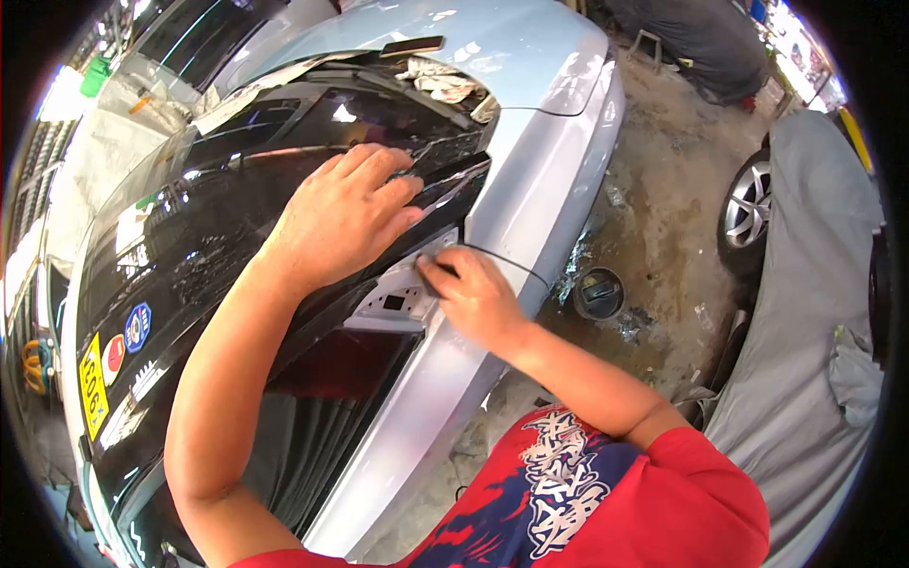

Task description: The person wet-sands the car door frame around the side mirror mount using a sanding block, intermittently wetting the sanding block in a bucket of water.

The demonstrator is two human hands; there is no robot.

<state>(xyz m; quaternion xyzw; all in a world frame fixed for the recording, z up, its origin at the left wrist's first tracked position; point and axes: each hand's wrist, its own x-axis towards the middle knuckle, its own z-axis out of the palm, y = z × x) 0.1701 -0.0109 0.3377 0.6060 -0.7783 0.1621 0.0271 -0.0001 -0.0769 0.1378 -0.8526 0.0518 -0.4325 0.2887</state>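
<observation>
My right hand [478, 295] is bent in close, its fingers drawn together and pinching what looks like a small dark pad [429, 275]; the fingertips are a little blurred, so I can't make out its exact shape. The pad sits against the pale plate [404, 283] with holes in it, at the front upper corner of the car door [383, 454], just ahead of the side window [327, 412]. My left hand [346, 220] is loosely curled, fingers side by side and nothing seen in it, over the dark glass [227, 213] near its edge; I cannot tell how much weight it puts there.

I judge the pad to be light and somewhat soft, easy to bend, best gripped by its sides between thumb and fingertips so that its flat underside stays free. The plate seems stiff and fixed to the door, so it needs no holding, though its holes and rims could catch a fingertip. The pale paint beside it looks smooth and easily scratched, and the glass will likely be slippery under a palm.
</observation>
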